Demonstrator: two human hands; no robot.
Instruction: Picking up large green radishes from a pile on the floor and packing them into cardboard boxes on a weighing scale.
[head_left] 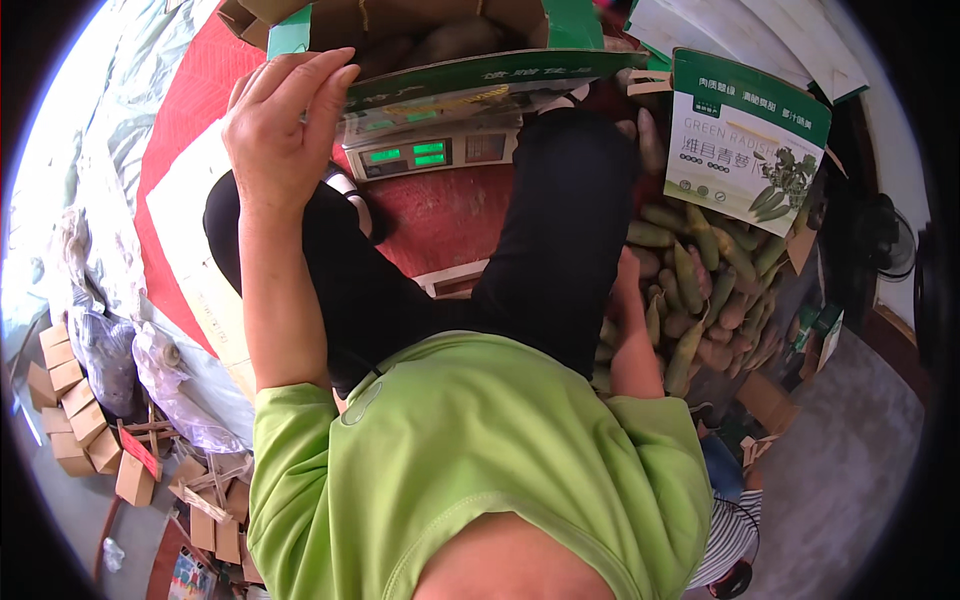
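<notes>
**Left hand on the box flap above the scale**

I see the open cardboard box sitting on the scale at the top of my view. My left hand has its fingers bent over the green flap, touching its edge. My right hand reaches into the heap of green radishes; I cannot tell its grip. Flat cartons lie far left.
</notes>
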